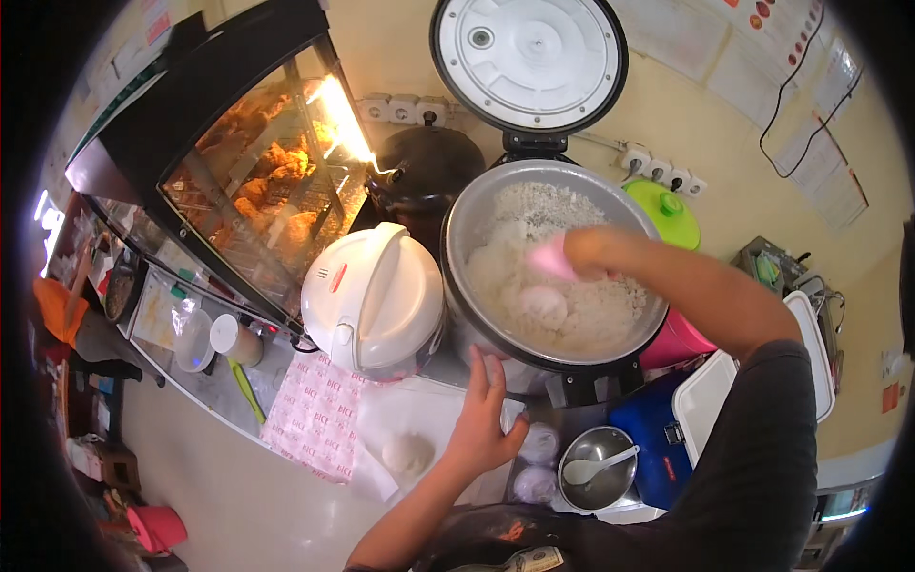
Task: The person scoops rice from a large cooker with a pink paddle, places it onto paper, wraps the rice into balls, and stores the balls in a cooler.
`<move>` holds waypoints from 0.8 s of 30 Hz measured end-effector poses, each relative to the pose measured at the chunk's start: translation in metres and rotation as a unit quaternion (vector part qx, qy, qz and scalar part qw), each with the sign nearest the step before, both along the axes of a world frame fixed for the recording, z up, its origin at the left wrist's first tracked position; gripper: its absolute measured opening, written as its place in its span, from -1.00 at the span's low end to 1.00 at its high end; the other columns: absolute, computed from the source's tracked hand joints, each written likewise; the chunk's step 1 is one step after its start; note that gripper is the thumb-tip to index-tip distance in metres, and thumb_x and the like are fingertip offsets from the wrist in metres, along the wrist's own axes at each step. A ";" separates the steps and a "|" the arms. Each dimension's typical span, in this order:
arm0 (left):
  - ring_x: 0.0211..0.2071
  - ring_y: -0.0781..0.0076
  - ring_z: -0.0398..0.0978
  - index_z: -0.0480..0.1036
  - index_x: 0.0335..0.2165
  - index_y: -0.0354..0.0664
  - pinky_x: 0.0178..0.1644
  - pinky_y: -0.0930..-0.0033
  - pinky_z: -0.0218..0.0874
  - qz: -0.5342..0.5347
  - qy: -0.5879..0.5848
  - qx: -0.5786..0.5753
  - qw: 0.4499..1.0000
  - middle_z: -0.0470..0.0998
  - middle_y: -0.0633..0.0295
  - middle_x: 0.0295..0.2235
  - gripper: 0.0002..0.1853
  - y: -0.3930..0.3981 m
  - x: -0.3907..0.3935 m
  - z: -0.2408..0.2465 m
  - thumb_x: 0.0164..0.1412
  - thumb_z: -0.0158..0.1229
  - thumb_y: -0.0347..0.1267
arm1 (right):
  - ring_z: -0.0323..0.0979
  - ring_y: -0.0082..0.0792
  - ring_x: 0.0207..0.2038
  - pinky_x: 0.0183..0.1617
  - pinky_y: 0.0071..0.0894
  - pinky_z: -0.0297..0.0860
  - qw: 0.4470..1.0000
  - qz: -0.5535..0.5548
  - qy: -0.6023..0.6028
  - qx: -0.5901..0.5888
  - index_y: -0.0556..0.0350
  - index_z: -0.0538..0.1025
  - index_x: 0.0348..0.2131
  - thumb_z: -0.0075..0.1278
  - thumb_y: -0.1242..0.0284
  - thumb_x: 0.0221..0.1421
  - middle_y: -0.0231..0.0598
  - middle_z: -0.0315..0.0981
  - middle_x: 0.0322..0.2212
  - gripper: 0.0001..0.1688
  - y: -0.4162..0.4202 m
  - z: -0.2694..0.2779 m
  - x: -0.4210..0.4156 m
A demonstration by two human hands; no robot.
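A large cooker pot [463,207] of white rice [493,264] stands with its lid [532,57] raised. Inside it my right hand [593,254] grips a pink utensil [552,257], blurred and partly covered by rice and fingers, so its exact kind cannot be told. A rounded pale lump [543,306] lies in the rice just below. Outside the pot's near left side is my left hand [490,418], fingers spread and holding nothing. Left of that wrist, a round mound of rice [408,453] rests on white paper [386,411].
A white rice cooker [375,307] and a lit glass warmer [250,179] with fried food stand left. Patterned wrapping paper [314,415] lies at the counter's edge. A metal bowl [597,493] holding a white paddle [597,468] sits beside a blue cool box [647,436]. A person [71,314] is far left.
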State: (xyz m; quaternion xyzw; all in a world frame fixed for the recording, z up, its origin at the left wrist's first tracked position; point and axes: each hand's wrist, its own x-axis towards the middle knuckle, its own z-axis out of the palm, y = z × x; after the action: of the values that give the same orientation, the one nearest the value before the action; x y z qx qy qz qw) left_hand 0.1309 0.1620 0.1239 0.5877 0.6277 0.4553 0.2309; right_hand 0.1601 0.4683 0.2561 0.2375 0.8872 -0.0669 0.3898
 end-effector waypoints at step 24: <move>0.38 -0.47 -0.36 -0.28 0.35 -0.47 0.39 -0.02 -0.14 0.003 0.004 -0.009 1.000 -0.37 -0.65 0.30 0.08 0.003 0.000 -0.005 0.00 0.21 -0.53 | 0.52 -0.10 -0.55 -0.50 -0.12 0.43 0.966 -0.014 -0.245 -0.082 0.43 0.53 -0.16 0.03 0.44 0.09 0.10 0.56 -0.38 -0.61 -0.035 0.048 0.039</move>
State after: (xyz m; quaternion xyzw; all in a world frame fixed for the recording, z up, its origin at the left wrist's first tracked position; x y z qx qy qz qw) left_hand 0.1309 0.1646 0.1186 0.5853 0.6346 0.4480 0.2325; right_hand 0.1993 0.4337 0.3040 0.2263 0.7527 -0.0850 0.6124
